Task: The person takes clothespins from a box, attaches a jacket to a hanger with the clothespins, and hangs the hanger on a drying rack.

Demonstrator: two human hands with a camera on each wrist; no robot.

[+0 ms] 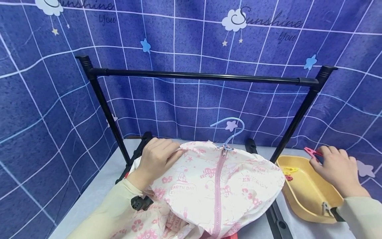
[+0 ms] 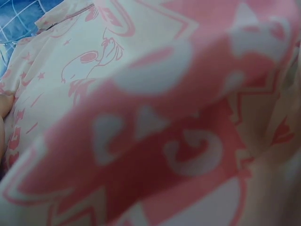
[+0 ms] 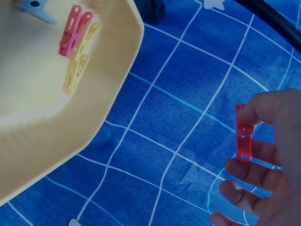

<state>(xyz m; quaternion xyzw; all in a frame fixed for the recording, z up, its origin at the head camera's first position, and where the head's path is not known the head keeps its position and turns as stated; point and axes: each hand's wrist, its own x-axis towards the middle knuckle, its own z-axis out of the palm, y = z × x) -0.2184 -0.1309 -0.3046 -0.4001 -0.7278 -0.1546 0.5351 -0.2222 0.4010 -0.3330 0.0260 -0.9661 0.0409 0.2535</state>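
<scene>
A white zip-up jacket (image 1: 191, 172) with pink print and a pink zipper (image 1: 219, 192) hangs on a light blue hanger (image 1: 242, 127), whose hook sticks up above the collar. My left hand (image 1: 158, 159) pinches the jacket's top edge at its left shoulder. Blurred printed fabric (image 2: 155, 117) fills most of the left wrist view. Over the basket's far right side, my right hand (image 1: 340, 169) holds a red clothespin (image 3: 243, 141) between thumb and fingers.
The yellow basket (image 1: 293, 207) at right contains a pink clothespin (image 3: 75, 33), yellow clothespins (image 3: 76, 73) and a grey one (image 1: 326, 209). A black rack's crossbar (image 1: 197, 75) spans behind the jacket, its base bars on the table. A blue grid-patterned cloth (image 1: 191, 39) hangs behind.
</scene>
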